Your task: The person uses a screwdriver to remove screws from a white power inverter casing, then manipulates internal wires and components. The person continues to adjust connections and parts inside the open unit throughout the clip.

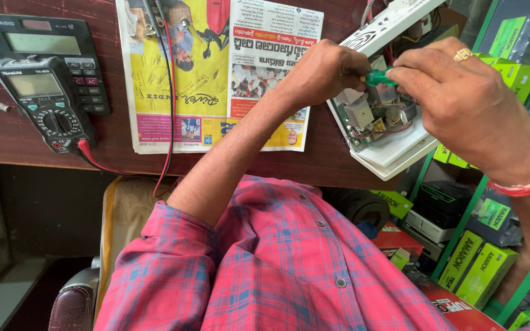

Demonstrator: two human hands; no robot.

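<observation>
Both hands [387, 79] w/ green screwdriver [376, 78] over opened white unit [394, 153] at desk edge.

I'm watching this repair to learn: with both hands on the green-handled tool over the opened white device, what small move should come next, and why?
Probably steady the tip before turning. The left hand and right hand both pinch the green-handled tool above the circuit board of the open white casing, which overhangs the table edge. The tip is hidden.

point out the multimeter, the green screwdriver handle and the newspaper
multimeter [44, 101], head view, on its dial
green screwdriver handle [378, 78], head view, on the bit showing between the hands
newspaper [210, 79], head view, mid page
</observation>
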